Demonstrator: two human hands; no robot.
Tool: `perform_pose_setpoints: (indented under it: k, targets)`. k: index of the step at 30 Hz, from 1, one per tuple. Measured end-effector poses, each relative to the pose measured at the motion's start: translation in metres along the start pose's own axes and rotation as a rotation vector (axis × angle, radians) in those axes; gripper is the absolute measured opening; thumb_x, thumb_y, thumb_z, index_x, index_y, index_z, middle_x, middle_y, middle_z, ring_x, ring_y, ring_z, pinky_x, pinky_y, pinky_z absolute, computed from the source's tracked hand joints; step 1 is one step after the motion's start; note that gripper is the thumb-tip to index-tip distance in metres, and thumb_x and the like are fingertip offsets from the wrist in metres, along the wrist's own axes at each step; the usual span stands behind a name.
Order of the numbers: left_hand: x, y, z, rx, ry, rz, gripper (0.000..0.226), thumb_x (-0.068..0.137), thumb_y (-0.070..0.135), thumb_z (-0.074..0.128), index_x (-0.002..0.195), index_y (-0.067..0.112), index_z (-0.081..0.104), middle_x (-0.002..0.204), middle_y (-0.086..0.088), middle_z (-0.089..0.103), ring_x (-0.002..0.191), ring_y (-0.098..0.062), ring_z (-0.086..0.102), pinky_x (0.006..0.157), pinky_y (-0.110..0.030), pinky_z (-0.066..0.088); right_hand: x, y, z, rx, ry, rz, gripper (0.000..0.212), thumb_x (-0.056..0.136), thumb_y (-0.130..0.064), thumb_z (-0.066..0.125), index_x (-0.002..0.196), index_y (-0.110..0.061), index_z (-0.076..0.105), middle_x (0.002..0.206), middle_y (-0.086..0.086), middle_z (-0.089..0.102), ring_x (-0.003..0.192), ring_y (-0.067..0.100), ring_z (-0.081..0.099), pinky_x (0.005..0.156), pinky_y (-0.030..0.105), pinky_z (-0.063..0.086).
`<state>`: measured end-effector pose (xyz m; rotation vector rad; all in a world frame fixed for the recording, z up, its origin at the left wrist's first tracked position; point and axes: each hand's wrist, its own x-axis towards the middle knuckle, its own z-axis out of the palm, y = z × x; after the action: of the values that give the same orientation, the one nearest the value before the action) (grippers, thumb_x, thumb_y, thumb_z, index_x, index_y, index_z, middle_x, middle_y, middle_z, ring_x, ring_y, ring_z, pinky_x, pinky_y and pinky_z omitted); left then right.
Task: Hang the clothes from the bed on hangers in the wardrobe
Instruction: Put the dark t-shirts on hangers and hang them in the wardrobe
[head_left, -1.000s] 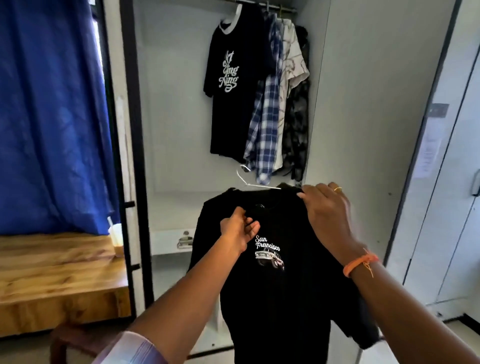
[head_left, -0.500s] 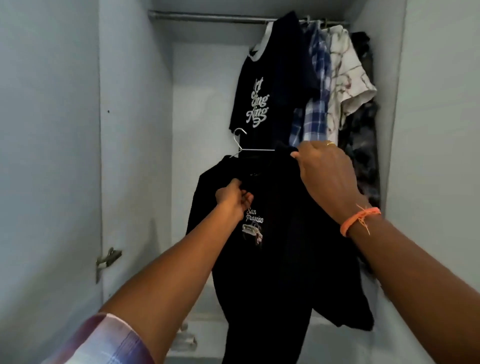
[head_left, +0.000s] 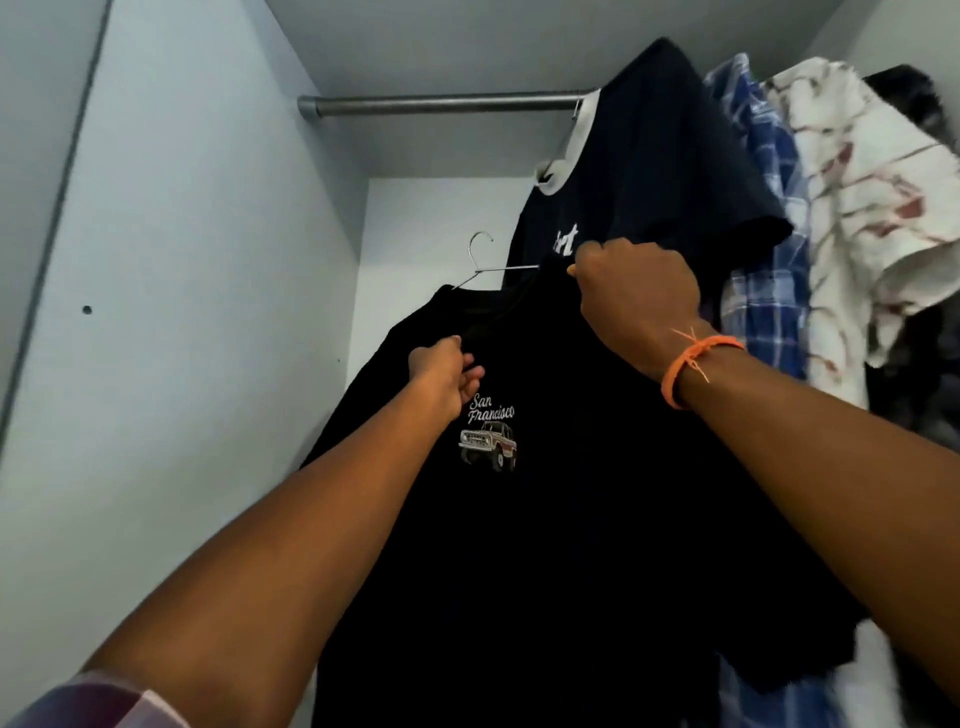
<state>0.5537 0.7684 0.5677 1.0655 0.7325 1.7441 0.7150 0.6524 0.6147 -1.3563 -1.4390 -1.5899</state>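
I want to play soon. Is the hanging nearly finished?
Some is done: a black shirt, checked shirt and others hang on the rail. Both hands, left and right, hold the car shirt on its hanger, still below the rail. The bed is out of view.

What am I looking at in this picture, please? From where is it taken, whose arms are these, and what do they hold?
There is no machine here. A person wears a camera on the head, so you see that person's own two arms reaching up into a pale grey wardrobe. The left hand pinches the chest of a black San Francisco T-shirt. The right hand, its grip closed, holds the shirt's shoulder on a thin metal wire hanger. The hook is below the grey metal rail, not yet on it. A black T-shirt with a white collar and other clothes hang at the right.
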Motion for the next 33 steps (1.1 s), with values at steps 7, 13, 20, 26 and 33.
perform_pose_setpoints:
  k: [7,13,20,26,33]
  targets:
    - [0.1,0.031,0.022,0.134,-0.254,0.139,0.028,0.102,0.021,0.043,0.124,0.012,0.057,0.105,-0.001,0.062,0.082,-0.015,0.062,0.062,-0.028,0.05,0.094,-0.016,0.062,-0.154,0.038,0.07,0.02,0.099,-0.007,0.045,0.106,-0.003,0.063,0.102,0.018,0.066,0.09,0.043,0.065,0.062,0.039,0.039]
    - [0.146,0.068,0.057,0.189,-0.47,0.321,0.019,0.102,0.016,0.04,0.099,0.021,0.058,0.103,0.003,0.057,0.098,-0.018,0.054,0.082,-0.039,0.051,0.172,-0.015,0.091,-0.254,0.092,0.193,0.027,0.096,-0.003,0.046,0.114,0.003,0.065,0.113,0.024,0.064,0.103,0.048,0.063,0.075,0.045,0.05]
    - [0.167,0.103,0.081,0.191,-0.574,0.412,0.014,0.103,0.021,0.044,0.106,0.018,0.057,0.084,0.005,0.057,0.074,-0.01,0.055,0.058,-0.027,0.045,0.238,-0.01,0.099,-0.307,0.21,0.206,0.029,0.095,-0.003,0.046,0.117,0.002,0.064,0.115,0.024,0.063,0.106,0.047,0.06,0.081,0.047,0.05]
    - [0.173,0.12,0.078,0.22,-0.613,0.46,0.012,0.102,0.021,0.047,0.102,0.016,0.058,0.08,0.003,0.057,0.069,-0.011,0.055,0.062,-0.028,0.049,0.263,-0.008,0.09,-0.346,0.221,0.22,0.028,0.093,-0.001,0.05,0.116,0.003,0.065,0.115,0.025,0.063,0.106,0.048,0.061,0.08,0.046,0.051]
    - [0.161,0.113,0.071,0.227,-0.638,0.436,0.011,0.102,0.021,0.05,0.099,0.017,0.059,0.084,0.003,0.058,0.072,-0.012,0.056,0.059,-0.026,0.054,0.25,-0.004,0.07,-0.421,0.207,0.226,0.022,0.094,-0.001,0.051,0.107,0.005,0.067,0.105,0.025,0.066,0.098,0.047,0.064,0.067,0.041,0.043]
